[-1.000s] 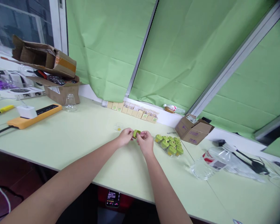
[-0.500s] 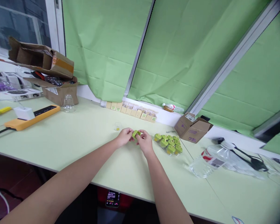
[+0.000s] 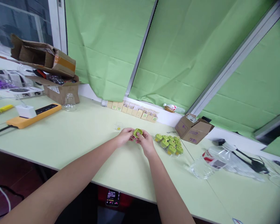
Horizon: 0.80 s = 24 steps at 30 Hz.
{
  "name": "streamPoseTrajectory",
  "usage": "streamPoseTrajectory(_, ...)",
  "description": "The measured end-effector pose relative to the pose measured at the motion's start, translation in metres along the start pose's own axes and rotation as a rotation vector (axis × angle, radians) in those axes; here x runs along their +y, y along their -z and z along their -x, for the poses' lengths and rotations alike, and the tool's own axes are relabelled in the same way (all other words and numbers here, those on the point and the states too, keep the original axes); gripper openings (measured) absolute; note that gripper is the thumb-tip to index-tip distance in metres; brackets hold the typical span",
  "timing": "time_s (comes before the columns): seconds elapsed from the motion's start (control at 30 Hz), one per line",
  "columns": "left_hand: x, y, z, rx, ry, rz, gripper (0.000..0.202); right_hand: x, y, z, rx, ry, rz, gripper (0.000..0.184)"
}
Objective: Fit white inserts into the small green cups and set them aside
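Note:
Between both hands, above the table, is a small green lid (image 3: 137,133), its hollow side facing up toward me. My left hand (image 3: 126,137) pinches its left edge. My right hand (image 3: 145,141) grips the right side, with the thumb over the hollow. Just beyond my left hand a small clear container (image 3: 118,126) with a bit of yellow inside stands on the table. To the right of my right hand sits a tight group of several clear containers with green lids (image 3: 169,143).
A row of small cardboard boxes (image 3: 135,111) lines the wall. A brown carton (image 3: 193,128) and a large water bottle (image 3: 210,161) stand on the right. On the left are an orange power strip (image 3: 46,110), a clear jar (image 3: 69,102) and stacked cartons (image 3: 63,91).
The green lid has tilted so that its hollow side shows more toward me. Both hands keep hold of it, and the view has shifted slightly.

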<state>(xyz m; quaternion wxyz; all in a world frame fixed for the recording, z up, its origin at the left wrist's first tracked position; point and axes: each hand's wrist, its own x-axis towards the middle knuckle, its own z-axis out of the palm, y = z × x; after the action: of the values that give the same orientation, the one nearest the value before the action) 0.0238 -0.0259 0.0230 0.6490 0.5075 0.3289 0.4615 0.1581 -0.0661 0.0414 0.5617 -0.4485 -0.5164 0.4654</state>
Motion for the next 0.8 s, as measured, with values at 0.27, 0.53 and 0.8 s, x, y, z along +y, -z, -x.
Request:
streamPoseTrajectory(0.27,0.005,-0.005,0.009,-0.068,0.108,0.196,0.047,0.002,-0.001,0.0,0.035,0.007,-0.031,0.047)
streamPoseTrajectory(0.53,0.005,-0.001,0.006,-0.052,0.043,0.089,0.04,-0.004,0.002,0.002,0.06,0.004,0.074,0.042)
streamPoseTrajectory(0.8,0.005,0.001,0.001,0.124,-0.067,-0.088,0.041,-0.014,0.005,0.005,0.334,0.163,0.27,0.034)
